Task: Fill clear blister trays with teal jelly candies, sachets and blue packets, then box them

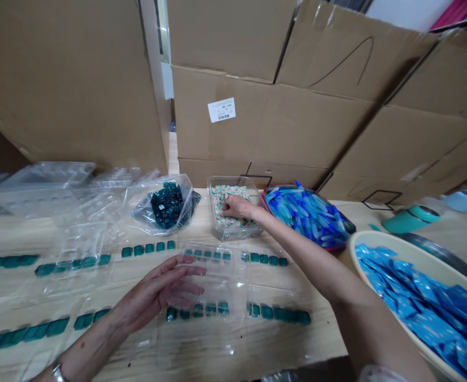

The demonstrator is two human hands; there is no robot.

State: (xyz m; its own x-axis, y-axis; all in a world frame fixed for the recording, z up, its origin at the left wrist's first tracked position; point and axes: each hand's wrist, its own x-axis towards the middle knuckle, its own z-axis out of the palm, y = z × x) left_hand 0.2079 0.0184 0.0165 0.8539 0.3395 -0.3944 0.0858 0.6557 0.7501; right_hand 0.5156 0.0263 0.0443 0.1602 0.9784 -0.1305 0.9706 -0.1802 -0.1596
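Observation:
My left hand (165, 286) is at a clear plastic tray (217, 281), its fingers extended and showing through the plastic, the thumb along the upper edge. Rows of teal square pieces (199, 309) appear through and around the tray. Farther away, my right hand (237, 207) dips into a clear plastic tub (233, 232) of small pale pieces (227, 191) with teal and pinkish marks. Its fingers are curled together among the pieces; whatever lies between the fingertips is hidden.
A clear bag (167, 207) of dark teal pieces stands left of the tub. To its right is a heap of blue stick-like packets (308, 212). A cream basin (356, 260) holds blue sachets. Clear trays (46, 185) are stacked left; cardboard boxes (249, 122) line the back.

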